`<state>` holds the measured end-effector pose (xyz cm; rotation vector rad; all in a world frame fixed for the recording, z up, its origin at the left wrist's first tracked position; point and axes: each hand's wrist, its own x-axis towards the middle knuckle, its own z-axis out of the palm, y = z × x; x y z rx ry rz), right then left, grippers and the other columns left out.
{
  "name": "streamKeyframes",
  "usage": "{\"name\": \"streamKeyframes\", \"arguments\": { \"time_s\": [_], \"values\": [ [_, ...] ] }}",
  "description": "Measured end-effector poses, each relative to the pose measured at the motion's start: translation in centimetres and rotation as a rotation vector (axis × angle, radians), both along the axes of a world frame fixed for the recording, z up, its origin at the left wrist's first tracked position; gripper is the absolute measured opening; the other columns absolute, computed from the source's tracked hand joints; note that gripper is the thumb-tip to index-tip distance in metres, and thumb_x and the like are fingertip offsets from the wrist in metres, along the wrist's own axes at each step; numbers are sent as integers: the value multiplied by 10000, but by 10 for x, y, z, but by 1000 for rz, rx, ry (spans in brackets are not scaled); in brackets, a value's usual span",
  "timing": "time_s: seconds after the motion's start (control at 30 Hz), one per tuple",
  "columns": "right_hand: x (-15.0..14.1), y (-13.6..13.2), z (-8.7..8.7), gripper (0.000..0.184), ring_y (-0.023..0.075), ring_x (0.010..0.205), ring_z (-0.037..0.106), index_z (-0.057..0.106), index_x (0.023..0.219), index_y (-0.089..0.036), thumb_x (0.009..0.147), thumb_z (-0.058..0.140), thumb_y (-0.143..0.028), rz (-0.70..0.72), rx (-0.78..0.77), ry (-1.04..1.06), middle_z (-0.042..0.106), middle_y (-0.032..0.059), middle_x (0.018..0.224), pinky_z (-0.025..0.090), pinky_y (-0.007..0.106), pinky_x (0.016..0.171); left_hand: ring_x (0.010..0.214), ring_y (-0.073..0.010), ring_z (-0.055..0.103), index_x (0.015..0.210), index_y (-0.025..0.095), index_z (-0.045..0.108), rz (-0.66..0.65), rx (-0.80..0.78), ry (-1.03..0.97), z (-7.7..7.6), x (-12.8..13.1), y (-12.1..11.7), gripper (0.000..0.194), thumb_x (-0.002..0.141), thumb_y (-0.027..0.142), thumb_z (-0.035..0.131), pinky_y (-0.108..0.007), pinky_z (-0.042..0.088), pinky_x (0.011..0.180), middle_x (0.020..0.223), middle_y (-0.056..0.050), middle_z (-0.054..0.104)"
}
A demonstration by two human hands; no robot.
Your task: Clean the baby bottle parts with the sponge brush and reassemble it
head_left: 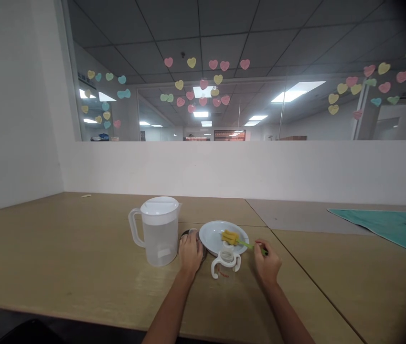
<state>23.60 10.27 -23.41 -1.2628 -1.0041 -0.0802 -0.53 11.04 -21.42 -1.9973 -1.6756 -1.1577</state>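
Forearms (167,313): bare and closest of all, reaching up on the near side of the bowl (208,234), one to its left, one to its right.
Right hand (268,265): just right of the bowl, and yes, those fingers are pinched firmly on a green handle (245,244)!
Sponge brush (230,236): that's what the right hand has, yellow head inside the bowl towards its right, handle slanting out over the rim.
Left hand (190,253): over on the other flank, just left of the bowl, palm down across a dark round object (203,253) that it mostly hides; whether the fingers grip it, I can't tell.
Gap between hands: well apart, with the bowl between them.
Baby bottle (227,258): clear, upright, white twin-handled collar, red marks on its side, right in front of the bowl and overlapping it; touching or not, can't tell.
Pitcher (160,241): translucent, white-lidded, left of the bowl beyond the left hand, its handle turned away from the bowl.
Table (81,263): wood-toned, carrying the lot, a dark seam running right of the bowl.
Teal cloth (382,229): well out to the bowl's right.
Heart-shaped notes (203,84): pastel splashes on the glass, high behind the bowl.
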Motion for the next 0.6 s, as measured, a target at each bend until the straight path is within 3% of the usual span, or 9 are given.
{"name": "streamKeyframes", "arguments": {
  "time_s": [0.17, 0.43, 0.6],
  "values": [
    [-3, -1, 1, 278, 152, 542, 480, 636, 735, -160, 660, 490, -385, 92, -9, 74, 542, 3, 552, 378, 254, 587, 933, -220, 527, 1091, 188, 547, -152, 38, 64, 4, 5, -7, 274, 872, 176, 383, -352, 364, 844, 965, -67, 616],
    [0, 5, 1, 250, 129, 513, 415, 628, 749, -154, 653, 511, -352, 194, -56, 207, 413, -51, 508, 353, 237, 533, 888, -220, 525, 1123, 193, 537, -285, 93, 91, 4, 10, -12, 279, 884, 218, 397, -359, 378, 801, 915, -60, 608],
    [-3, 5, 2, 262, 140, 534, 465, 632, 799, -141, 640, 537, -326, 290, -104, 277, 521, -31, 528, 369, 242, 544, 954, -228, 507, 1114, 200, 545, -358, 67, 91, 4, 13, -15, 268, 900, 256, 393, -374, 374, 842, 1003, -66, 607]
  ]
}}
